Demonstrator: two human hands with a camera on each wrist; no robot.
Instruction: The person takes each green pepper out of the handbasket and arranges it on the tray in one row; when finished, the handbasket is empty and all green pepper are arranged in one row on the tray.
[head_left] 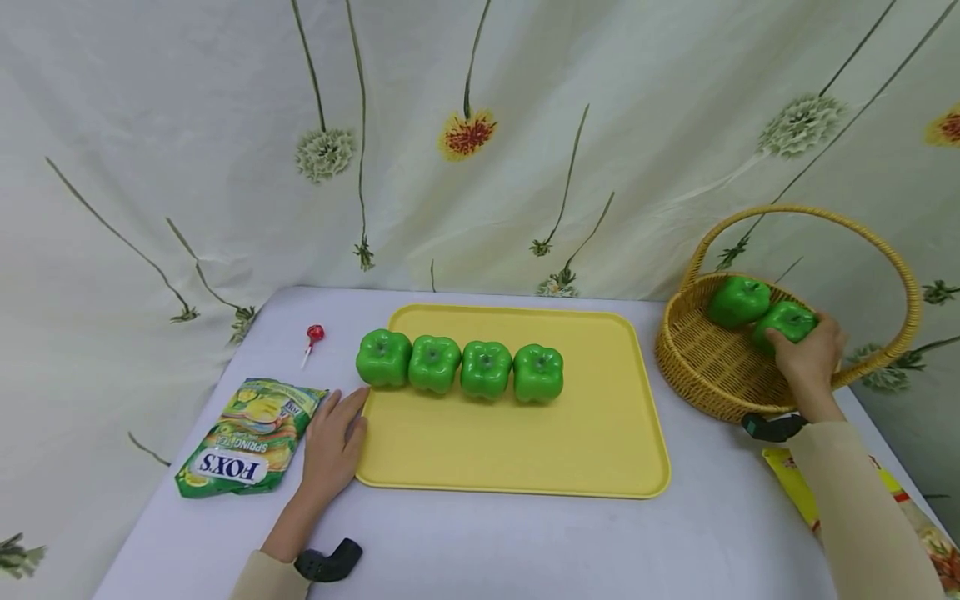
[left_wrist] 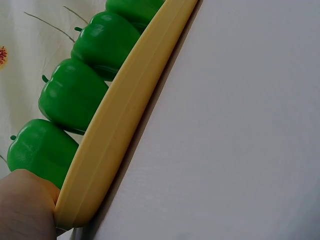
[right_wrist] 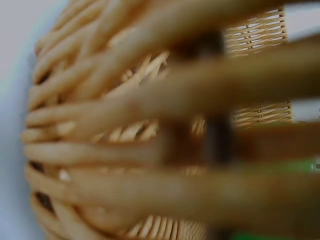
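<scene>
My right hand reaches into the wicker basket and grips a green bell pepper. Beside that one, a second bell pepper lies in the basket. Several more bell peppers stand in a row across the yellow tray; the leftmost overlaps its left edge. My left hand rests at the tray's left side, fingers extended, between it and a green candy bag. In the left wrist view the hand touches the tray's corner. Blurred basket weave fills most of the right wrist view.
A red lollipop lies at the back left of the white table. The basket's tall handle arches over its opening. A yellow packet is partly hidden under the right sleeve. A flowered cloth hangs behind.
</scene>
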